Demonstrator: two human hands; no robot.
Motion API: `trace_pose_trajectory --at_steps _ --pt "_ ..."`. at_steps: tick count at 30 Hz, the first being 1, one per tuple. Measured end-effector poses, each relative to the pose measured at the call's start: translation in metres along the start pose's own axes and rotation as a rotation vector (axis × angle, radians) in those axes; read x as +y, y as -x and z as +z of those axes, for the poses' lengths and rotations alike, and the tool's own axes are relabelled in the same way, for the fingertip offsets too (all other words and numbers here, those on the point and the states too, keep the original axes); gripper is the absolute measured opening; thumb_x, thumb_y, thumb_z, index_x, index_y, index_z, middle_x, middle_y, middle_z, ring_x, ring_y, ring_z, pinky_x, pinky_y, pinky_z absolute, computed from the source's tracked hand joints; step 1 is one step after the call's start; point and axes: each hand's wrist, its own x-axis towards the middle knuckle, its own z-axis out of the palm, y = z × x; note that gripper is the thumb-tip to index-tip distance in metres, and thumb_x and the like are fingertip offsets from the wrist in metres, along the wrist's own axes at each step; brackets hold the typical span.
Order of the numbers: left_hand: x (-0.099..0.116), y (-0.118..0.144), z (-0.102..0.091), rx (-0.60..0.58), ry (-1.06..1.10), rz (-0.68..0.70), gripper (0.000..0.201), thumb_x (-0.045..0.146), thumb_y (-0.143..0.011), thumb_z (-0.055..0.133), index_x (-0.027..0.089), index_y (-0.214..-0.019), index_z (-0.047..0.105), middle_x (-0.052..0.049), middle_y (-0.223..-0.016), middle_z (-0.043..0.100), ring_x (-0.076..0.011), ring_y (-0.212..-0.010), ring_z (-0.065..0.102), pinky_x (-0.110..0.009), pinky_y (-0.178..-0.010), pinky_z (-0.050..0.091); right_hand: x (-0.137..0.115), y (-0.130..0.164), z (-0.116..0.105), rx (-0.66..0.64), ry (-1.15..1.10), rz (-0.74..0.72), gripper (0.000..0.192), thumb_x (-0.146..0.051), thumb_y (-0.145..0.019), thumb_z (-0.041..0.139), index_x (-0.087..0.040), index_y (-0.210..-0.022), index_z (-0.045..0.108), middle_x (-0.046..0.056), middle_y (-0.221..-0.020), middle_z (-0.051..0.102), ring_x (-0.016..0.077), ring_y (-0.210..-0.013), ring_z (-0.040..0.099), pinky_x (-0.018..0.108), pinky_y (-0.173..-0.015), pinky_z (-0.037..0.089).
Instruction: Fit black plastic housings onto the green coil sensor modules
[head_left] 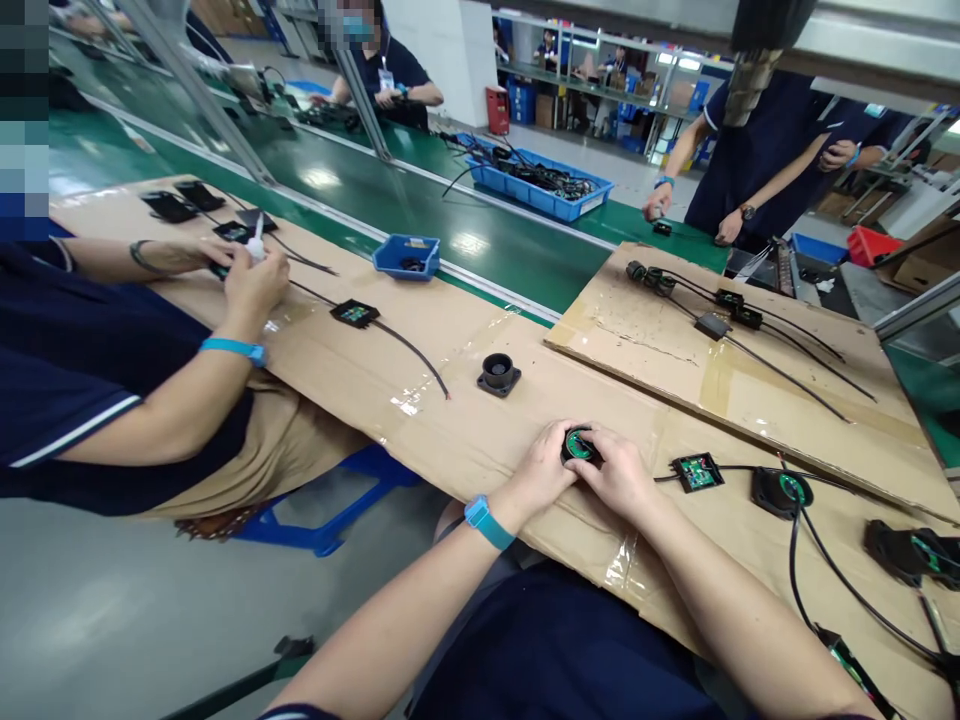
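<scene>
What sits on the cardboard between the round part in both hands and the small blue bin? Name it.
In the head view, one black square-flanged socket stands on the cardboard between the round part and the blue bin; otherwise bare cardboard.

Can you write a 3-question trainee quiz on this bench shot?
1. True or false: both of the wearer's hands, left hand and right hand, grip the round black part.
2. What lies just right of the right hand? A) small circuit board B) scissors C) a cup
3. What colour is the wearer's wristband?
Key: 1 true; 2 A; 3 blue.
</scene>
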Motion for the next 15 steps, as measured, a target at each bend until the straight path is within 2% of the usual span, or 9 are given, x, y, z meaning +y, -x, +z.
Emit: trace_pose_trajectory --at_steps 2,3,5,6,8,10,11,15 --pt "-0.001 0.001 0.001 -0.008 0.024 -0.042 0.065 0.018 -0.074 0.08 0.023 -0.131 0.048 -0.011 -0.128 0.06 -0.0283 -0.121 0.059 -0.051 -0.107 0.049 -0.001 -0.004 0.0 0.003 -0.004 -0.009 0.034 -0.022 -0.082 0.077 -0.016 -0.113 0.067 0.011 -0.115 0.071 0.0246 -0.105 0.069 0.038 -0.096 0.055" --pt "-0.001 0.002 0.001 -0.009 0.042 -0.061 0.078 0.026 -0.068 0.087 0.023 -0.134 0.045 -0.012 -0.131 0.058 -0.0305 -0.123 0.058 -0.052 -0.108 0.047 -0.002 -0.005 -0.001 0.0 0.002 -0.014 0.032 -0.02 -0.082 0.076 -0.016 -0.113 0.068 0.01 -0.113 0.072 0.0238 -0.103 0.069 0.037 -0.095 0.056" --pt "-0.002 0.003 -0.001 0.0 0.094 -0.061 0.107 0.051 -0.056 0.094 0.022 -0.142 0.038 -0.016 -0.137 0.055 -0.0355 -0.129 0.054 -0.056 -0.112 0.043 -0.005 -0.008 -0.007 -0.008 0.035 -0.035 0.028 -0.02 -0.083 0.073 -0.017 -0.111 0.07 0.009 -0.106 0.073 0.0224 -0.097 0.07 0.035 -0.091 0.057" --pt "-0.003 0.004 -0.003 0.02 0.127 -0.039 0.116 0.067 -0.054 0.089 0.02 -0.145 0.034 -0.019 -0.139 0.052 -0.0372 -0.131 0.052 -0.057 -0.114 0.041 -0.007 -0.009 -0.011 0.01 0.064 -0.048 0.026 -0.023 -0.085 0.071 -0.018 -0.11 0.072 0.009 -0.104 0.073 0.0224 -0.095 0.071 0.035 -0.089 0.058" --pt "-0.005 0.006 -0.007 0.088 0.182 0.024 0.115 0.088 -0.065 0.062 0.017 -0.15 0.028 -0.022 -0.143 0.048 -0.0372 -0.135 0.049 -0.056 -0.117 0.037 -0.009 -0.009 -0.017 0.134 0.14 -0.059 0.028 -0.031 -0.089 0.068 -0.018 -0.113 0.073 0.013 -0.11 0.072 0.0245 -0.098 0.071 0.037 -0.09 0.058" --pt "-0.007 0.007 -0.011 0.177 0.199 0.061 0.105 0.091 -0.077 0.037 0.016 -0.15 0.028 -0.024 -0.143 0.047 -0.0354 -0.134 0.049 -0.053 -0.115 0.038 -0.009 -0.009 -0.019 0.288 0.219 -0.031 0.034 -0.037 -0.09 0.067 -0.017 -0.117 0.073 0.017 -0.121 0.069 0.0278 -0.106 0.07 0.04 -0.095 0.057" --pt "-0.008 0.007 -0.012 0.218 0.192 0.061 0.102 0.09 -0.08 0.032 0.016 -0.15 0.029 -0.024 -0.143 0.047 -0.0348 -0.133 0.05 -0.052 -0.113 0.04 -0.007 -0.009 -0.018 0.321 0.256 -0.003 0.035 -0.038 -0.09 0.067 -0.017 -0.117 0.073 0.019 -0.124 0.068 0.0289 -0.107 0.07 0.041 -0.096 0.058" --pt "-0.009 0.006 -0.013 0.31 0.176 0.021 0.092 0.086 -0.084 0.029 0.016 -0.144 0.036 -0.023 -0.137 0.051 -0.0332 -0.128 0.054 -0.05 -0.108 0.043 -0.001 -0.009 -0.013 0.135 0.312 0.043 0.024 -0.03 -0.088 0.068 -0.015 -0.105 0.077 0.018 -0.108 0.074 0.0289 -0.091 0.074 0.041 -0.084 0.062"
